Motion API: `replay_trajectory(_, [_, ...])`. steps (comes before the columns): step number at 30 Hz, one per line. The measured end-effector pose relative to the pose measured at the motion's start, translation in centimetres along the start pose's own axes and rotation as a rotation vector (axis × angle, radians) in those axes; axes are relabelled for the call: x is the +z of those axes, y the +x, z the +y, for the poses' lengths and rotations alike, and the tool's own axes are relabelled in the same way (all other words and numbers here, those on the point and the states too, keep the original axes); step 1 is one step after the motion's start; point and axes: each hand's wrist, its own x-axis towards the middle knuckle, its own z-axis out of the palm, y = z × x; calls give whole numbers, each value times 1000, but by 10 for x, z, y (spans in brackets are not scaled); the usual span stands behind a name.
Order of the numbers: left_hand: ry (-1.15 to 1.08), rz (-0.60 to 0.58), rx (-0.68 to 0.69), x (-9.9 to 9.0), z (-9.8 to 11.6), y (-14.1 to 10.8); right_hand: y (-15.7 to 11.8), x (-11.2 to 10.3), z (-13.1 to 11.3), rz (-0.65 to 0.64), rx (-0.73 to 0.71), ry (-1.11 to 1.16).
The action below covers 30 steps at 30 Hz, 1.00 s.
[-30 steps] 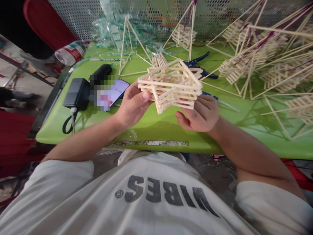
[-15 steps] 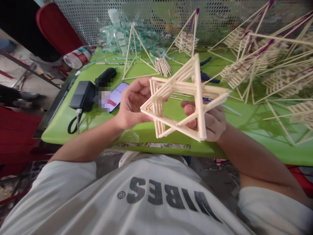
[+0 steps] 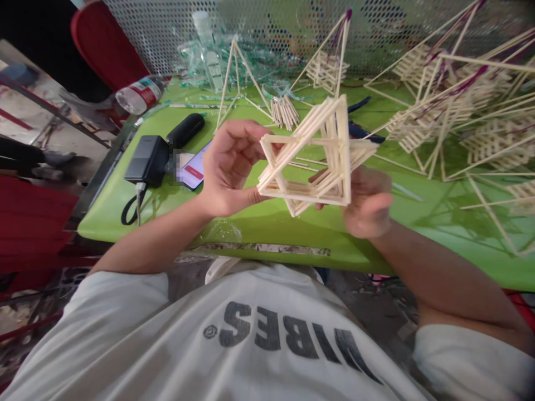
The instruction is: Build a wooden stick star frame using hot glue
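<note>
Between my two hands is a star-shaped frame of stacked wooden sticks (image 3: 346,159), raised above the green table and tilted. My left hand (image 3: 229,172) grips its left corners, thumb at the lower corner and fingers at the upper one. My right hand (image 3: 370,203) is at the frame's right side, its fingers reaching behind the sticks and partly hidden, its thumb off to the side. Beyond the frame lies a small bundle of short sticks (image 3: 284,113), beside a bare stick pyramid (image 3: 224,83).
Several stick pyramids with purple-tied tops (image 3: 443,106) crowd the right side of the green table (image 3: 137,214). At left are a black power bank (image 3: 146,160), a phone (image 3: 193,174) and a plastic bottle (image 3: 140,96). Dark-handled pliers (image 3: 363,132) lie behind the frame.
The stick frame has turned and tipped, so its inner layers show from another side. My right hand has shifted its hold, with the thumb now away from the sticks.
</note>
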Motion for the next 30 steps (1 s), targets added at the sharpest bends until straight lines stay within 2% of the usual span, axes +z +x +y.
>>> replay_trajectory(3, [31,33,-62,-3,-5,3,3,4,-7,-4,32,119])
replay_trajectory(10, [26,-59,-20,-7,-5,9,14,10,-11,-13,70,269])
replay_trajectory(19, [72,-76,-88,-4,-1,13,23,10,-10,69,136,130])
replay_trajectory(24, [113,-49,-195,-4,0,16,25,7,-5,39,148,99])
replay_trajectory(30, [65,-83,-313,-9,-5,25,32,-2,4,-35,207,90])
